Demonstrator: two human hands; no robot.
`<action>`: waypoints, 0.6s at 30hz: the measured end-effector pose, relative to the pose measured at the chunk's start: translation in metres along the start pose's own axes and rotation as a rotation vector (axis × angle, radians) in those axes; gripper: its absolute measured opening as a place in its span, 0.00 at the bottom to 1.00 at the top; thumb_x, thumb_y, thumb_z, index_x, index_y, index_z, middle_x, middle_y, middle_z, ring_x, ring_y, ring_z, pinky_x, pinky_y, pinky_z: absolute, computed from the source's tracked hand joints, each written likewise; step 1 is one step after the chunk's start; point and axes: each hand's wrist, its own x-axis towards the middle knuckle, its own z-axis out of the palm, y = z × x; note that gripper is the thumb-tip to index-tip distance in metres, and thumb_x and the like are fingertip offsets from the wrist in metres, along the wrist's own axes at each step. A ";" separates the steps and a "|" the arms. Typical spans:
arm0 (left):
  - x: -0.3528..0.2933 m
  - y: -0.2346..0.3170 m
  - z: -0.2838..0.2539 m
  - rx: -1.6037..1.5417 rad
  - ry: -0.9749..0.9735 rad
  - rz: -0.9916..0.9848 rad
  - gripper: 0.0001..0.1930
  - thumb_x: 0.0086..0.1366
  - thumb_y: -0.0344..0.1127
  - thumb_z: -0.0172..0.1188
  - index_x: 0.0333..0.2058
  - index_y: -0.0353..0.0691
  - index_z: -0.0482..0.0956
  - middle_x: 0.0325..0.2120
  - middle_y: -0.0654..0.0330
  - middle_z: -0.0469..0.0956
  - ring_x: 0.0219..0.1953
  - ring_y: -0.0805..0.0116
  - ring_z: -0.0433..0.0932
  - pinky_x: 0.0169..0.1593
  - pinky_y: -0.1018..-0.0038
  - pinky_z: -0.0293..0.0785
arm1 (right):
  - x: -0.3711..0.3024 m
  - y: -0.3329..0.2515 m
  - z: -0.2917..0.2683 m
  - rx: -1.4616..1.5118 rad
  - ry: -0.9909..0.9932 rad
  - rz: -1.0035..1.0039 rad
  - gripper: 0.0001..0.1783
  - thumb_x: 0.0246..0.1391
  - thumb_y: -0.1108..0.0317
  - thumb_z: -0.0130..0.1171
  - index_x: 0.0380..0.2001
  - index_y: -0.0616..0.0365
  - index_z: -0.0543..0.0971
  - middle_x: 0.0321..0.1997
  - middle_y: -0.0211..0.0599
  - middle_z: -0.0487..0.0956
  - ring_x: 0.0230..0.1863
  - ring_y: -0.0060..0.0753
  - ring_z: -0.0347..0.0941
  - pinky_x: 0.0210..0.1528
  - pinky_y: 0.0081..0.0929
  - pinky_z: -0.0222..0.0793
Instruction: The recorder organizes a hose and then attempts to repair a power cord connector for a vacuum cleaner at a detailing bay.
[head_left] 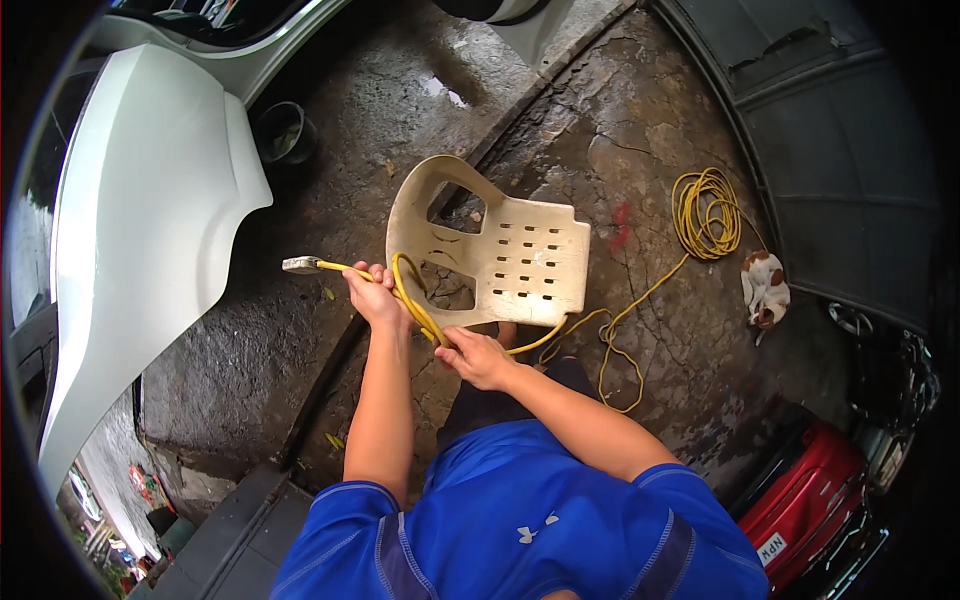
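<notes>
A yellow cord (421, 317) runs in loose loops between my two hands. My left hand (374, 297) is closed around it near its end, where a pale grey block-shaped fitting (300, 265) sticks out to the left. Lower and to the right, my right hand (476, 358) grips the looped cord. Just beyond my hands stands a beige plastic chair (512, 268) with slots in its seat, and the loops pass over its near edge. From my right hand the cord trails to the floor and on to a coiled part (706, 214) at the right.
A white car body panel (150, 190) fills the left side, with a dark bucket (284, 134) beside it. The concrete floor (250, 350) looks wet and cracked. A white-and-brown animal (765, 289) lies near a dark gate (850, 190). A red vehicle (808, 490) is at the lower right.
</notes>
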 end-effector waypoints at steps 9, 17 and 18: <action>-0.014 0.022 -0.034 0.169 0.069 -0.006 0.23 0.81 0.57 0.38 0.31 0.49 0.66 0.16 0.71 0.57 0.16 0.77 0.50 0.22 0.74 0.54 | -0.013 0.001 -0.013 -0.066 -0.089 0.117 0.29 0.67 0.34 0.48 0.52 0.47 0.72 0.32 0.51 0.83 0.41 0.63 0.80 0.40 0.57 0.72; 0.112 0.024 -0.016 0.335 0.264 0.045 0.22 0.80 0.54 0.43 0.29 0.46 0.65 0.15 0.69 0.58 0.12 0.75 0.54 0.16 0.73 0.51 | -0.054 0.022 -0.038 -0.124 -0.170 0.244 0.26 0.72 0.44 0.42 0.35 0.56 0.74 0.27 0.57 0.80 0.36 0.68 0.78 0.40 0.61 0.71; 0.133 0.015 -0.019 0.390 0.324 0.038 0.22 0.80 0.53 0.44 0.29 0.45 0.66 0.16 0.68 0.60 0.12 0.74 0.56 0.16 0.72 0.54 | -0.064 0.016 -0.038 -0.110 -0.149 0.242 0.26 0.73 0.44 0.42 0.35 0.56 0.74 0.27 0.57 0.80 0.35 0.68 0.78 0.40 0.61 0.71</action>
